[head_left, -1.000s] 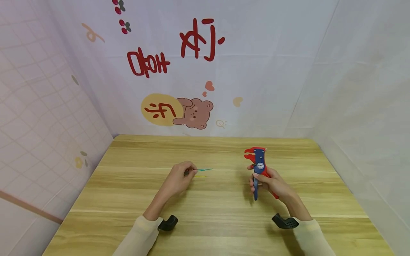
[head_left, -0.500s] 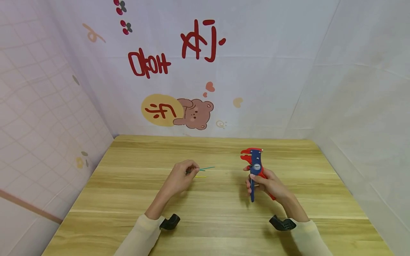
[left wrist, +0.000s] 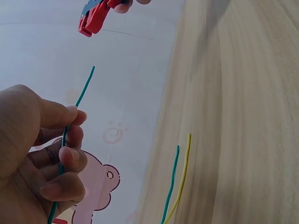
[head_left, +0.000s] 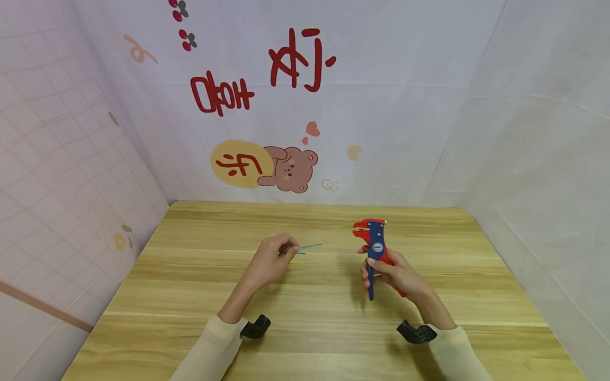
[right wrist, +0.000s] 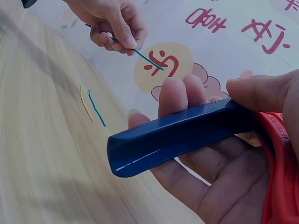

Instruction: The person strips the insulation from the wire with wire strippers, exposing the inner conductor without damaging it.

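My left hand (head_left: pixel 272 260) pinches a green wire (left wrist: pixel 85 87) between thumb and fingers, its free end pointing right toward the tool. In the left wrist view the wire runs down across the curled fingers. My right hand (head_left: pixel 395 272) grips a red and blue wire stripper (head_left: pixel 375 238) by its handles, the head upward and its red jaws facing left, apart from the wire. The blue handle (right wrist: pixel 177 135) fills much of the right wrist view. On the table below the left hand lie a second green wire (left wrist: pixel 172 182) and a yellow wire (left wrist: pixel 184 172), side by side.
The wooden table (head_left: pixel 314 317) reaches back to a white printed cloth wall (head_left: pixel 391 106). Cloth also hangs at the left and right. Each wrist carries a black camera mount, one of them the left mount (head_left: pixel 256 327).
The right hand has moved left with the wire stripper, closer to the left hand. The left hand has risen a little with its green wire, leaving the other green wire on the table.
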Available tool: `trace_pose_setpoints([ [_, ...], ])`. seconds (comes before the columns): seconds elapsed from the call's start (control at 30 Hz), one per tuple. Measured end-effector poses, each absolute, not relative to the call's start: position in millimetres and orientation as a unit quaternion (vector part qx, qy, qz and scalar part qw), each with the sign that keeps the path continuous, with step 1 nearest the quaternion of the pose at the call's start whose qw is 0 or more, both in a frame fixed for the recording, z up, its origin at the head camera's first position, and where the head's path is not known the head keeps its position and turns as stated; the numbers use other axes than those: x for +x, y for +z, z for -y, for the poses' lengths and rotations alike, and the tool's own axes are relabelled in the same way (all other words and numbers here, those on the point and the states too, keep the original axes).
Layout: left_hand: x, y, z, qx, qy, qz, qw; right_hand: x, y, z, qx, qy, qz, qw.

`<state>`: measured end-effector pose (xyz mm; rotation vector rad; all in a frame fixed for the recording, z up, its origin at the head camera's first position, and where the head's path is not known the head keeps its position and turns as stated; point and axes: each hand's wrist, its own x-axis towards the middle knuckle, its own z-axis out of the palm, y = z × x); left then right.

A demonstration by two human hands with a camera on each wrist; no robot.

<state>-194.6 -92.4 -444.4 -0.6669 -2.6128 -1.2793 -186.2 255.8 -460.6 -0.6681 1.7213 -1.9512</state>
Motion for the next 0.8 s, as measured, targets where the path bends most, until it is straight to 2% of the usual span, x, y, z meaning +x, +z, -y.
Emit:
trace_pose_setpoints([
  [0.8,-202,-431,83,-0.240,-0.454,0.851,0.107,-188,-448,-233,-0.268,-0.714,-0.604,0.232],
])
